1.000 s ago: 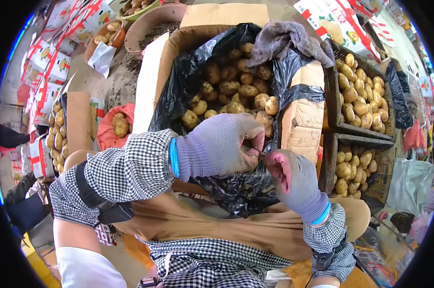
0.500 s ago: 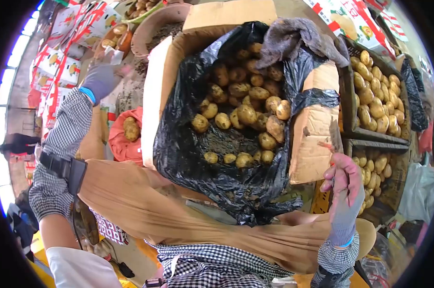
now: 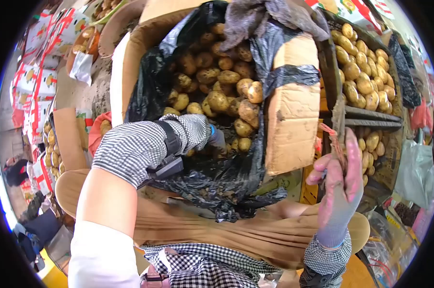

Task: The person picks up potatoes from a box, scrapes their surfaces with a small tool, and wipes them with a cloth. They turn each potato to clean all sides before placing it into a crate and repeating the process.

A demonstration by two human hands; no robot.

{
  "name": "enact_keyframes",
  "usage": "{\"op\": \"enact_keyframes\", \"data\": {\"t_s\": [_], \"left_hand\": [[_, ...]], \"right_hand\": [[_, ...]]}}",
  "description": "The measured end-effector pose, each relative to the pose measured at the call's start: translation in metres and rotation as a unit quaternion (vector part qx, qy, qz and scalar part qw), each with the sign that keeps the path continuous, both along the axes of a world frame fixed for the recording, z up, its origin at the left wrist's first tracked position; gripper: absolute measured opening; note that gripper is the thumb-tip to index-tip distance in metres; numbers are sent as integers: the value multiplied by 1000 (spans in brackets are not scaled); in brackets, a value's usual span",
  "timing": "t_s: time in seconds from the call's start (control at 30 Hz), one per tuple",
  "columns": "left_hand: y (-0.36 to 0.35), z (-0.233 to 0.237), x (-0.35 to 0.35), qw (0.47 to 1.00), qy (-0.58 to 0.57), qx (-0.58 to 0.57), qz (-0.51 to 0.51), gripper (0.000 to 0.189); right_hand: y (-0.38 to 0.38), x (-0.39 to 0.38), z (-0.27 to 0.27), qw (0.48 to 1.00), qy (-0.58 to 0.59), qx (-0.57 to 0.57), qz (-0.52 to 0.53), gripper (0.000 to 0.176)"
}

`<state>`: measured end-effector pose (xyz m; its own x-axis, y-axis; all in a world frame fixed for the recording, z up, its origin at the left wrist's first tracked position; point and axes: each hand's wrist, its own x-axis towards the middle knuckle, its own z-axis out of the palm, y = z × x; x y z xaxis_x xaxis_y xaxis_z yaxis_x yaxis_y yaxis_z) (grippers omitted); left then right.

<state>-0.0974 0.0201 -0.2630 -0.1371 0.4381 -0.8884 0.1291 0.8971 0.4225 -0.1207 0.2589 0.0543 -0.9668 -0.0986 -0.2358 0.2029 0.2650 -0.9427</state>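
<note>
A cardboard box lined with a black plastic bag holds several dirty potatoes. My left hand, gloved, reaches into the bag at the potatoes near its lower side; its fingers are mostly hidden. My right hand, in a grey glove with pink palm and fingers, is raised beside the box's right flap, palm up. Its fingers are partly curled and apart, with nothing seen in them. A reddish twisted cord hangs right at its fingertips. A grey cloth lies over the box's top right corner.
Two crates of potatoes stand at the right. Red and white cartons are stacked at the left. A brown bowl and a red bag sit left of the box. A clear plastic bag is at the far right.
My left hand has moved from the bowl at the upper left into the black bag. The view has shifted, and the box appears further left. My right hand stays beside the flap.
</note>
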Motion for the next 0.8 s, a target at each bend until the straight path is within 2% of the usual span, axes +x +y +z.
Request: {"op": "enact_keyframes", "data": {"t_s": [0.03,0.07,0.1,0.17,0.27,0.33,0.37,0.43,0.5,0.57,0.63,0.7,0.73,0.8], "left_hand": [[-2,-22,5,983,30,109,-142,49],[0,-23,8,991,35,94,-93,48],[-1,-24,12,997,14,70,6,47],[-6,-20,24,980,-26,53,192,45],[-7,-8,41,906,-62,70,414,42],[-12,4,45,849,-84,102,512,41],[-19,11,43,830,-98,121,535,40],[-42,31,36,829,-106,146,530,39],[-59,75,34,709,-201,189,648,39],[-64,136,38,698,-176,189,669,39],[-68,172,51,684,-153,188,689,39],[-75,191,69,602,-152,253,742,39],[-75,197,76,591,-123,297,740,41],[-71,206,79,589,-93,290,749,43]], "right_hand": [[6,-1,1,1000,-1,4,-10,51],[10,-1,2,999,-18,-27,0,49],[13,0,3,997,-35,-61,12,47],[15,1,3,998,-32,-59,10,45],[12,4,-2,994,-20,-106,22,40],[9,4,0,991,-27,-127,23,38],[8,6,1,988,-41,-148,21,35],[3,6,5,989,-41,-139,17,29],[-3,7,2,989,-48,-137,6,24],[-6,8,-8,985,-66,-156,37,22],[-11,13,-15,981,-79,-155,87,28],[-16,21,-30,965,-115,-179,151,46],[-22,24,-35,960,-137,-166,180,46],[-30,29,-38,954,-154,-150,209,46]]}}
